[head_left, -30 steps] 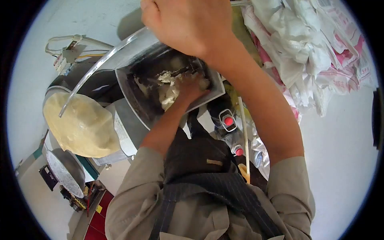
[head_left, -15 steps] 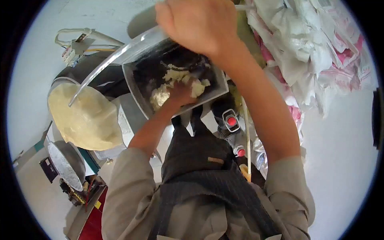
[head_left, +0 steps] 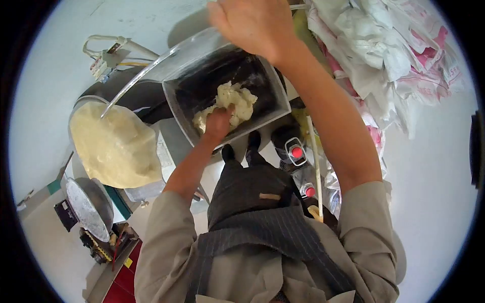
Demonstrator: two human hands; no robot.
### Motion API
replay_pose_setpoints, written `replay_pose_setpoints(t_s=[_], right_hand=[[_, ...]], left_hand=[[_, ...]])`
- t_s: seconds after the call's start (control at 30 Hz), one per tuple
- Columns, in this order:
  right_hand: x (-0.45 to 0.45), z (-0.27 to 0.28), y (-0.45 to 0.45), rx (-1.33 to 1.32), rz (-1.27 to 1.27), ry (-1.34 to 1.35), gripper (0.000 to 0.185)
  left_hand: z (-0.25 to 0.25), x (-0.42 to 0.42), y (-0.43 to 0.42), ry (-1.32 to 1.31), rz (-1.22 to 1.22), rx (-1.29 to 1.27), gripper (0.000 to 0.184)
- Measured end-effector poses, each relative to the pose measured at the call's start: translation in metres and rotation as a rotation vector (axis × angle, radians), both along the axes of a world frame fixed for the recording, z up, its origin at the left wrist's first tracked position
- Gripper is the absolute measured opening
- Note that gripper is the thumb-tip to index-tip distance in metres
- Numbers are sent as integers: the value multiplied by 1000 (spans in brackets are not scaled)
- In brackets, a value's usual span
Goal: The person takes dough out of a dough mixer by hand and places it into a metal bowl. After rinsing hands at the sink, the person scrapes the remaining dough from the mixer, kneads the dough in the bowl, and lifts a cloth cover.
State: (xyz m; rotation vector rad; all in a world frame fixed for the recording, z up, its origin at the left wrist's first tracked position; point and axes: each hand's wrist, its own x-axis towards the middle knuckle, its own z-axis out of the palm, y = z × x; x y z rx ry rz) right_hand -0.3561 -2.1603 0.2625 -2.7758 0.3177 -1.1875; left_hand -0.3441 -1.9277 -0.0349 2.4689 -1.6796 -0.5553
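My left hand (head_left: 219,122) is down inside a dark-lined metal mixing trough (head_left: 176,112), its fingers curled into a pale, lumpy mass of dough (head_left: 236,103). The dough lies in the trough's lower middle, and part of it is hidden by the hand. Above the trough, my right hand (head_left: 255,25) is closed on the upper edge of a raised clear lid (head_left: 146,70) with a curved rim. Part of that grip is out of view at the top.
Left of the trough, a yellowish cloth cover (head_left: 113,146) lies over a round container, with a metal bowl (head_left: 90,209) below. Red-capped bottles (head_left: 296,152) stand near my feet beside a pale stick (head_left: 314,166). White and pink plastic sacks (head_left: 376,55) heap at the right.
The scattered dough pieces now sit closer together in one lump. My left hand has shifted slightly left and down in the trough; my right hand stays at the lid.
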Motion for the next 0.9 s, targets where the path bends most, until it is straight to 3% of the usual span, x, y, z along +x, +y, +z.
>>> replay_pose_setpoints(t_s=[0.2,0.27,0.3,0.4,0.47,0.5,0.63,0.73,0.77,0.87,0.9], right_hand=[[-4,1,5,38,-6,-5,31],[-3,1,3,57,50,-61,30],[-4,-2,2,86,106,-104,30],[-5,-3,4,90,54,-73,29],[-3,-2,2,73,32,-35,30],[-5,-3,4,67,17,18,30],[-3,2,2,153,71,93,32],[5,2,4,142,-45,170,34],[7,0,2,109,-50,144,35],[5,-2,0,91,-41,130,36],[4,-1,1,98,-18,129,36]], left_hand=[[8,49,-30,125,57,32,60],[-1,90,-41,428,145,-359,75],[-13,108,-43,431,139,-353,75],[-24,129,-39,615,231,-359,101],[1,117,-46,37,213,-33,119],[2,117,-47,28,179,-51,128],[5,101,-54,-90,161,89,127],[4,96,-57,-117,167,112,126],[-6,97,-55,-155,153,28,118],[6,54,-49,-272,-21,89,107],[27,40,-51,-255,6,95,93]])
